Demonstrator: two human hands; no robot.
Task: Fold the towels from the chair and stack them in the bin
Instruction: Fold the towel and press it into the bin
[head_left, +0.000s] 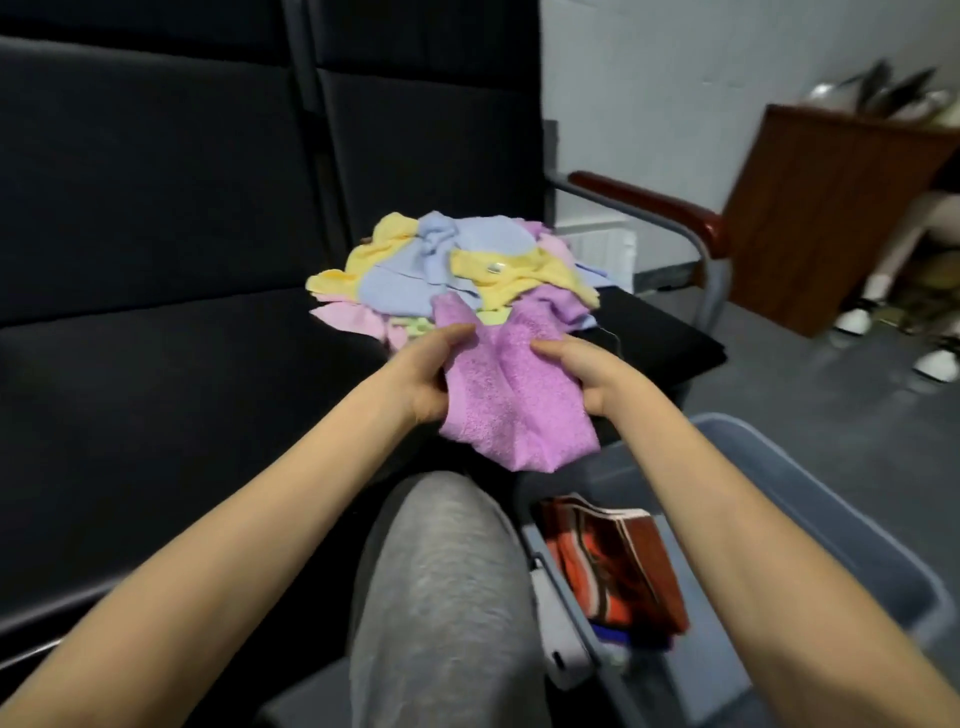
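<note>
purple towel (511, 400), crumpled, is gripped by left hand (428, 379) and right hand (592, 374); a heap of towels (452, 270) waits on the chair (665, 338), one folded orange towel (618, 566) lies in the bin (841, 514).

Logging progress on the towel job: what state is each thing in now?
Left hand: grips purple towel.
Right hand: grips purple towel.
Purple towel: unfolded, bunched.
Towel pile: crumpled, on the chair.
Bin: open, folded orange cloth inside.
</note>
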